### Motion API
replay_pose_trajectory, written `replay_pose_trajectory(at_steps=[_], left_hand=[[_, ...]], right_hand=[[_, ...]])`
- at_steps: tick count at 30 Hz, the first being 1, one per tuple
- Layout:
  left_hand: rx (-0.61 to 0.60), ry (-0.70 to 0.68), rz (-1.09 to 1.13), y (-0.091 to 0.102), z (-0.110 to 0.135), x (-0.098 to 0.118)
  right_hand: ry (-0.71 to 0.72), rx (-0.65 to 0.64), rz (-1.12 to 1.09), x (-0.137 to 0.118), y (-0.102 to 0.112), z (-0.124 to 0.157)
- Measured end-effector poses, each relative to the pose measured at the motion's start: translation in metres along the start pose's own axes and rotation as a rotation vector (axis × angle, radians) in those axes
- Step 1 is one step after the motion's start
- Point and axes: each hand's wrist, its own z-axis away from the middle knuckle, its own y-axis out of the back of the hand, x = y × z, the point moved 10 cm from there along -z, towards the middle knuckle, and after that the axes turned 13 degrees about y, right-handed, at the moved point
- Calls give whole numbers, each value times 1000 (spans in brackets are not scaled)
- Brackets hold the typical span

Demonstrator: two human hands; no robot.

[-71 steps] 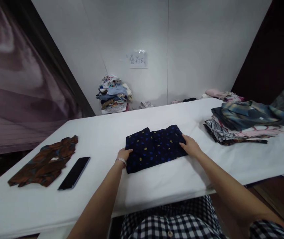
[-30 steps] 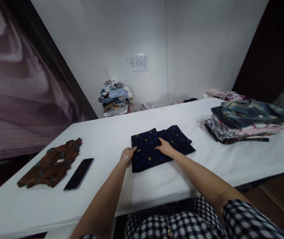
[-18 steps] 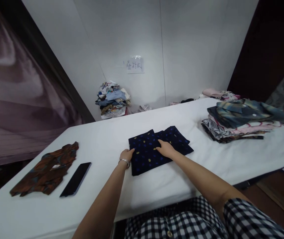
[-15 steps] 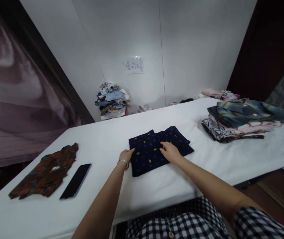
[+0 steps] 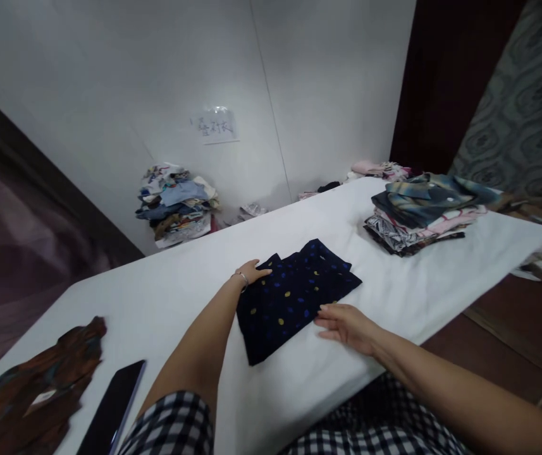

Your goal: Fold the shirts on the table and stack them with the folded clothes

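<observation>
A folded navy shirt (image 5: pixel 287 297) with blue and yellow spots lies on the white-covered table in front of me. My left hand (image 5: pixel 254 272) rests at its far left corner, thumb and fingers spread over the cloth. By the near edge, my right hand (image 5: pixel 346 325) has its fingers loosely apart, the tips at or just beside the fabric; whether they touch it I cannot tell. Both hands look open, with no cloth visibly gripped.
At left on the table (image 5: pixel 176 303) lie a brown patterned garment (image 5: pixel 47 385) and a black phone (image 5: pixel 114 407). A stack of folded clothes (image 5: pixel 422 215) stands at right. Beyond the far edge are a clothes pile (image 5: pixel 176 202) and a wall sign (image 5: pixel 216 126).
My left hand has moved from the shirt's left side to its far left corner. The right hand has come off the shirt's middle to its near edge. The view has turned right.
</observation>
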Motion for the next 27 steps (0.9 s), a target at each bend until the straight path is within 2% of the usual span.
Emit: replay_pose_trajectory(at_steps=[5,9,13,16,20,24,27], left_hand=[[-153,-136,-30,-20,-24,46],[-282,-78,-12,-30,-28,57],[-379,-53,165,-33,-22,62],[-401,-55,313,-28,-15,64],[-399,-81,397,-14,-3,67],[-330,-85,457,11,8,58],[-255,-87,475,29,13,45]], right_hand=[[61,53,-206,17,-20,-10],[92,135,-250,25,-13,-5],[45,132,-237,29,-13,2],[19,117,-208,29,-23,-9],[-44,133,-115,35,-38,-32],[108,142,3,23,-42,-45],[193,129,112,13,-37,-35]])
